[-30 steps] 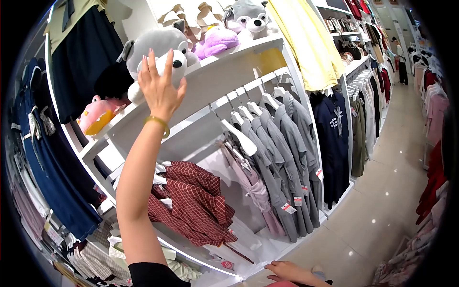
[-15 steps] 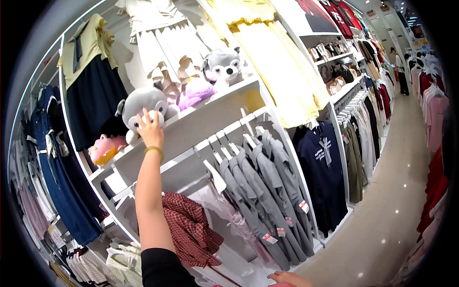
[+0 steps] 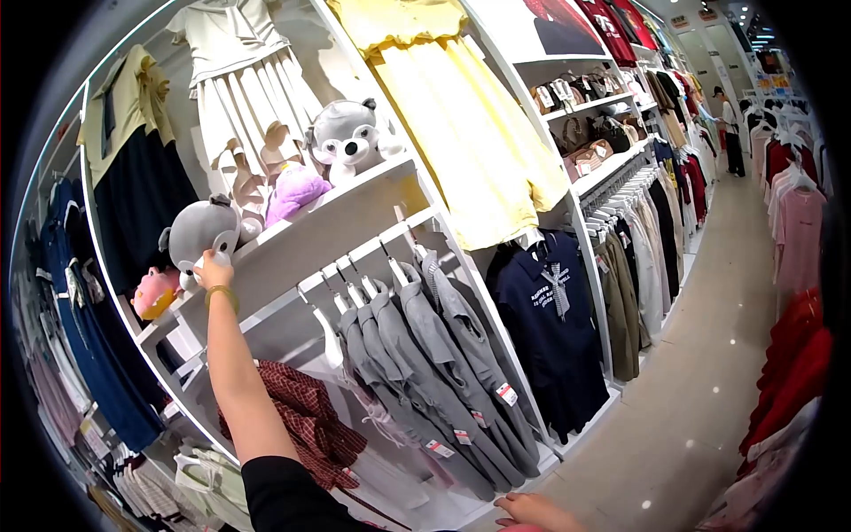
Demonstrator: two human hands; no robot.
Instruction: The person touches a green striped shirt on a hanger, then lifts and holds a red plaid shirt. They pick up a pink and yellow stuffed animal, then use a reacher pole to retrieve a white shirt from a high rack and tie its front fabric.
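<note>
My left hand [image 3: 213,270], with a yellow bangle at the wrist, reaches up to a grey-and-white plush dog [image 3: 197,238] on a white shelf [image 3: 292,235]. Its fingers are curled in against the lower face of the toy. Left of the dog sits a pink-and-yellow plush toy [image 3: 156,293]. On the right are a purple plush toy [image 3: 297,190] and a second grey plush dog [image 3: 348,137]. At the bottom edge my right hand [image 3: 536,512] is partly cut off, fingers bent over something pink that I cannot make out.
Grey garments [image 3: 417,355] hang on a rail under the shelf, beside a dark red checked garment [image 3: 306,417]. A yellow dress [image 3: 470,133] and a navy top [image 3: 554,319] hang to the right. A tiled aisle [image 3: 683,381] runs back towards a person [image 3: 731,133].
My left hand's spread fingers have curled in on the plush dog's face, and the dog looks turned a little. The view has shifted, so the shelves sit further left.
</note>
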